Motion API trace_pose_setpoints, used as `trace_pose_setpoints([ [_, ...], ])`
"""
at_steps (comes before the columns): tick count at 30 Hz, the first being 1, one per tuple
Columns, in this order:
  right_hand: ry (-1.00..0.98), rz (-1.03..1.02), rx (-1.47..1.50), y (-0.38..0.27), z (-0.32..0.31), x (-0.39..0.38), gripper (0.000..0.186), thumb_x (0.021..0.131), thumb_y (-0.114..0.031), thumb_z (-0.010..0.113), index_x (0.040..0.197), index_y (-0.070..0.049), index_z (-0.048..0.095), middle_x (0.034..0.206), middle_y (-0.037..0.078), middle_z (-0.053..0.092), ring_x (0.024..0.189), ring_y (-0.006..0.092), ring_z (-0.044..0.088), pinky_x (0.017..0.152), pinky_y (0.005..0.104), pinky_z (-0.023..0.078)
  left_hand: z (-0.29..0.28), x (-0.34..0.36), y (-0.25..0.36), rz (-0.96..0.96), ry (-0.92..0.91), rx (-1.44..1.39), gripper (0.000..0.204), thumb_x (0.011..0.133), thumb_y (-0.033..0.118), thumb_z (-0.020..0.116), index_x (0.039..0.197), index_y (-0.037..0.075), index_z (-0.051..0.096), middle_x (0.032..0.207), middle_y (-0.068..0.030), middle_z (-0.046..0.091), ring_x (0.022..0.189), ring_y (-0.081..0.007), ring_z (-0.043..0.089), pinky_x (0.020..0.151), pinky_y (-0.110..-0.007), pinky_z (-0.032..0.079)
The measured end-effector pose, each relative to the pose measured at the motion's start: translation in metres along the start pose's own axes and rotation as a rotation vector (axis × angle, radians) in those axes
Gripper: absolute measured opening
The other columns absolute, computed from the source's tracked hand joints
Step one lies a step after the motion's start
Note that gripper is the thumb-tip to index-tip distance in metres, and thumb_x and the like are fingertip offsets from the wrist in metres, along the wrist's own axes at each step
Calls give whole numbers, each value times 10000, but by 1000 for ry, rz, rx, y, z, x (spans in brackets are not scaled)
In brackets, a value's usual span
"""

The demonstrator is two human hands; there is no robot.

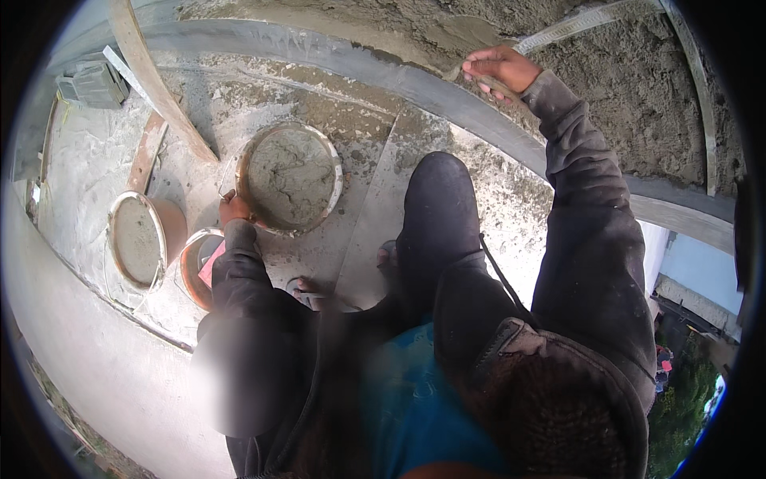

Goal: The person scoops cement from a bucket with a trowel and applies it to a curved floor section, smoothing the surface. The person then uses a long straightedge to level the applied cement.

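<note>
Head view: mortar tub (338, 174) stands on spattered floor (361, 219).

Bucket (173, 224) left of tub (337, 176)

Pale, mortar-spattered floor (369, 239); directly on it are set a wide mortar tub (337, 182), a mortar-filled bucket (170, 223) and a partly hidden bucket (191, 275).

My left grip (234, 209) is curled on the near-left rim of the mortar tub (338, 177)! Beyond the tub, off to its right, my right grip (504, 70) wraps a tool handle (496, 85) by rough mortar (638, 96). Left of the tub: a filled bucket (171, 222).
</note>
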State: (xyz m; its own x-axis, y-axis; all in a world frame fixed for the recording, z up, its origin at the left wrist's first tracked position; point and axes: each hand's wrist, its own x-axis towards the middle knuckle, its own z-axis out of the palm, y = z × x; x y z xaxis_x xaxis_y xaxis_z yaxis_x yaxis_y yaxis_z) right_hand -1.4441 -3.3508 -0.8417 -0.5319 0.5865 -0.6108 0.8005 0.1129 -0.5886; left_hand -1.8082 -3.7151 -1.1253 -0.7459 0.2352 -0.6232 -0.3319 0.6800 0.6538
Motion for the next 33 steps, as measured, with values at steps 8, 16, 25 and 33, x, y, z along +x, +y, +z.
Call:
trace_pose_setpoints([
  [8, 520, -695, -348, -9, -18, -56, 409, 918, -435, 603, 1114, -78, 573, 828, 85, 601, 640, 243, 590, 609, 389, 496, -53, 49, -62, 176, 54, 808, 381, 899, 157, 503, 1271, 80, 539, 993, -85, 643, 806, -264, 622, 677, -404, 511],
  [16, 485, -264, -869, 83, 58, 15, 342, 939, -362, 545, 1194, -134, 528, 1103, 166, 628, 829, 372, 676, 685, 507, 539, -10, 38, -79, 153, 272, 542, 342, 908, 197, 494, 1196, 41, 592, 1068, -154, 649, 933, -305, 629, 796, -415, 498],
  [25, 675, -233, -812, 14, 66, 61, 382, 956, -424, 486, 1213, -145, 534, 979, 188, 676, 830, 387, 676, 705, 500, 538, -9, 22, -58, 145, 187, 650, 476, 959, 319, 362, 1214, -13, 590, 1224, -285, 578, 1143, -433, 544, 952, -469, 412],
  [33, 701, -208, -727, 4, 11, 5, 438, 943, -480, 498, 1208, -143, 581, 940, 197, 689, 842, 403, 671, 734, 495, 528, -20, 27, -46, 49, 163, 688, 462, 972, 304, 339, 1197, -2, 602, 1155, -280, 616, 1112, -420, 572, 949, -466, 431],
])
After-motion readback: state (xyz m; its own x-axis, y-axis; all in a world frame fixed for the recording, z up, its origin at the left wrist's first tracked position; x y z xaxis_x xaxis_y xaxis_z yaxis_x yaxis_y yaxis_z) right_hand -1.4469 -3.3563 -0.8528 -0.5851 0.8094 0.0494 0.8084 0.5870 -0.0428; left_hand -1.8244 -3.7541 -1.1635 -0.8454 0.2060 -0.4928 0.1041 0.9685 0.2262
